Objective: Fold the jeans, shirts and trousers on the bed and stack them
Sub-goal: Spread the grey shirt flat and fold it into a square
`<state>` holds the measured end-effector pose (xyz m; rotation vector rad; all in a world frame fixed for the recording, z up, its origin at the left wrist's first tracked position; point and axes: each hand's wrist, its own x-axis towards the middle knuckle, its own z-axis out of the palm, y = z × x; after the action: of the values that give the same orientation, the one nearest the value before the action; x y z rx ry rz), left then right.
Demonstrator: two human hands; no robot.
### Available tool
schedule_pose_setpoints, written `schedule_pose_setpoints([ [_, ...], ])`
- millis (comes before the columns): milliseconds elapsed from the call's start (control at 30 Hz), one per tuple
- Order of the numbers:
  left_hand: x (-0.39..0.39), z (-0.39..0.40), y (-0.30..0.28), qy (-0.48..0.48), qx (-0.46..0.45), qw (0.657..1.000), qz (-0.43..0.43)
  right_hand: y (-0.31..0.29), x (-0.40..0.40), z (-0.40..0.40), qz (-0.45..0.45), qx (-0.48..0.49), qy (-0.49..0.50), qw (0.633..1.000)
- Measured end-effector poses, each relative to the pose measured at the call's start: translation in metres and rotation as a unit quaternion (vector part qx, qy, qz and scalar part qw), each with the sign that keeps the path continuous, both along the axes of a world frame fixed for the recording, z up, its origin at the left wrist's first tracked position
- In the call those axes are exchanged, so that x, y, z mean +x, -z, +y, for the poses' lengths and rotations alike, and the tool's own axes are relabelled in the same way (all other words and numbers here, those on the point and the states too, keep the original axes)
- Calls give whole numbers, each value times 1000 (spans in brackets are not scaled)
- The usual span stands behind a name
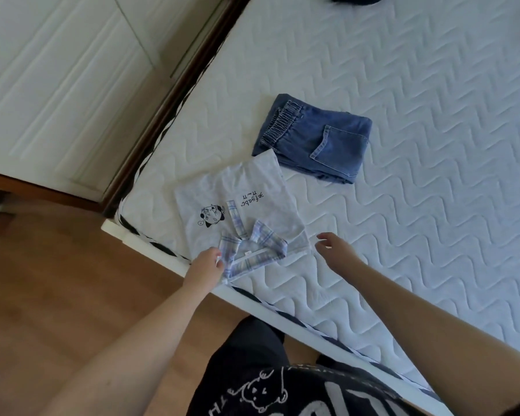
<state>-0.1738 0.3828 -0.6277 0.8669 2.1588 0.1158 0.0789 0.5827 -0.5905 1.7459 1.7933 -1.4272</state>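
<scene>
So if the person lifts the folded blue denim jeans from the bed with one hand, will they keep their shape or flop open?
The folded blue denim jeans lie as a thick, squarish packet on the white quilted mattress, so they would probably hold together briefly. Still, the layers look loose at the lower edge, so they may sag or unfold. Denim likely feels fairly heavy for its size.

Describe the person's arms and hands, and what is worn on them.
Both forearms are bare to the edge of the frame, with no sleeves showing. The left hand and right hand wear no gloves, and no rings, watch or bracelets show.
</scene>
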Motion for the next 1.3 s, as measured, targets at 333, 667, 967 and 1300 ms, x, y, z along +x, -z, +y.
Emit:
schedule_pose_setpoints([
  [333,60,92,-99,311,94,938,119,-113,92,-12,-52,164,-42,984],
  [667,197,156,-231,462,225,828,225,-186,209,-46,-156,352,-52,921],
  [967,321,104,-270,479,238,802,266,-219,323,-92,-152,410,-24,899],
  [1300,326,35,-322,409,288,812,299,-266,311,-126,-104,459,-71,879],
])
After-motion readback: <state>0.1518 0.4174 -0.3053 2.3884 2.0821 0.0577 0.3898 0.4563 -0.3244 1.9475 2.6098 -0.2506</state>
